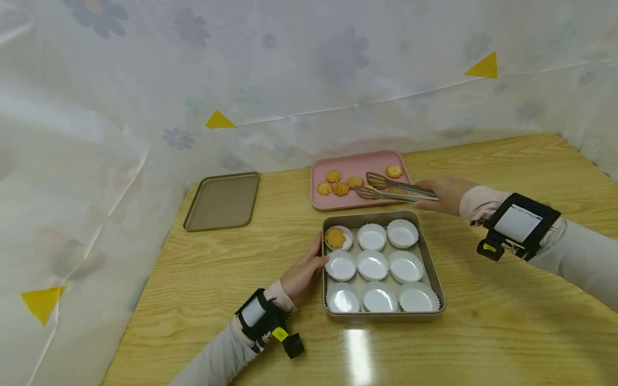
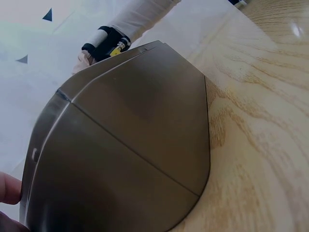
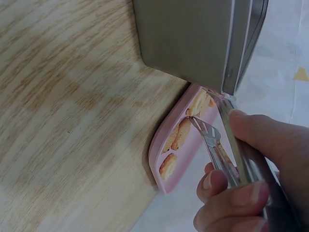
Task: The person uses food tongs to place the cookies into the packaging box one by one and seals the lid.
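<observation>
My right hand holds metal tongs over the pink tray. Their slotted tips are apart above cookies on it; the right wrist view shows thumb and fingers wrapped around the tongs. Several golden cookies lie on that tray. In front stands a square baking pan with rows of white fluted paper cups. One cookie sits in the back left cup. My left hand rests against the pan's left side, fingers extended, fingertips at the rim.
A flat, shallow bronze-coloured tray lies at the table's back left. Behind the wooden table hangs a pale flowered sheet with yellow triangles. The pan stands close in front of the pink tray.
</observation>
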Tool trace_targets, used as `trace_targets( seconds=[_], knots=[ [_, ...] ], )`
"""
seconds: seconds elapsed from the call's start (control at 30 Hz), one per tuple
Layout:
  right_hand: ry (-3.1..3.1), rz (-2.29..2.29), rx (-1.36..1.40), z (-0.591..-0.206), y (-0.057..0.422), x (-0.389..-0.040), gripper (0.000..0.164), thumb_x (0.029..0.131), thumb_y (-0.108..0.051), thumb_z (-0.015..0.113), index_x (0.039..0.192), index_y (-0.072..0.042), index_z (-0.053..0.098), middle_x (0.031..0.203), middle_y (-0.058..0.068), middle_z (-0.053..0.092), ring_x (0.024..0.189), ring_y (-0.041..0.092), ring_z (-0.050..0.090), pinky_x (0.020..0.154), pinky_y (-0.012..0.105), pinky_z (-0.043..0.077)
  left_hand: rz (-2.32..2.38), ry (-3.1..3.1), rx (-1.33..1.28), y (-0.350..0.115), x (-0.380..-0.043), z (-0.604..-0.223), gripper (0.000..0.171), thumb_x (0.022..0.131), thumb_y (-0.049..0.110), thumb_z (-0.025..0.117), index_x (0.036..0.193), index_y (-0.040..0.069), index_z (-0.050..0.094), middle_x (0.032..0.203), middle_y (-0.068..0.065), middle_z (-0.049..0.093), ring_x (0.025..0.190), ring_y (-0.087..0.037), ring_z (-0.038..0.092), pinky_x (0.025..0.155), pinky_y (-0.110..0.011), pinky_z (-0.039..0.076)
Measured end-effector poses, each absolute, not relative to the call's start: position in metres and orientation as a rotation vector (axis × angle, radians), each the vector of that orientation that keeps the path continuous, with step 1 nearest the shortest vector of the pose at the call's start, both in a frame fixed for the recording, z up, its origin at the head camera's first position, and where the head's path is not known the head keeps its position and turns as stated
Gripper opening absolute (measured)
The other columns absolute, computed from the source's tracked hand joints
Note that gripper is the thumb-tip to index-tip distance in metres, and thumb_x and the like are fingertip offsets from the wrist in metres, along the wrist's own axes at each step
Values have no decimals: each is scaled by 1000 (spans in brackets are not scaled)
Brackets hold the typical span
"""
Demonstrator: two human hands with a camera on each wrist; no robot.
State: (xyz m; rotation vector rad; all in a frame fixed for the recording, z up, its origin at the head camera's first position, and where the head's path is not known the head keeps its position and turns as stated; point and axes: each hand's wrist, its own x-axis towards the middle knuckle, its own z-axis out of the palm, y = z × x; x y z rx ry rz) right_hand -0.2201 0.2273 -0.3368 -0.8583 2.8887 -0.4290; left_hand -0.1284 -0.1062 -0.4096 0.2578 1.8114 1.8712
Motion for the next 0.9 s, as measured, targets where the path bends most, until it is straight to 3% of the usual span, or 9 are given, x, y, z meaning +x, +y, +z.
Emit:
trace_targets(
  seconds=[0.47,0.63,0.9],
  knots=[
    [2903,-458,-945,-344,231,-219,48,89,-16,69,119,19,56,95,26,69,72,24,66,66,44,52,1854,1823,260,-107,-129,-411,70,100,9,36,154,5,-10,161,-10,-16,147,-24,-17,120,-44,-3],
    [2915,-445,-910,-342,234,-218,49,89,-16,69,123,17,55,90,19,69,65,18,57,61,39,47,1850,1828,260,-107,-129,-412,70,100,9,36,154,5,-10,161,-10,-16,147,-25,-17,120,-44,-3],
    [2916,-468,-930,-333,238,-211,50,89,-15,69,125,15,54,97,22,69,70,19,60,63,40,48,1857,1815,265,-107,-129,-412,71,100,9,35,154,6,-11,161,-10,-18,146,-24,-18,120,-44,-3]
  ],
)
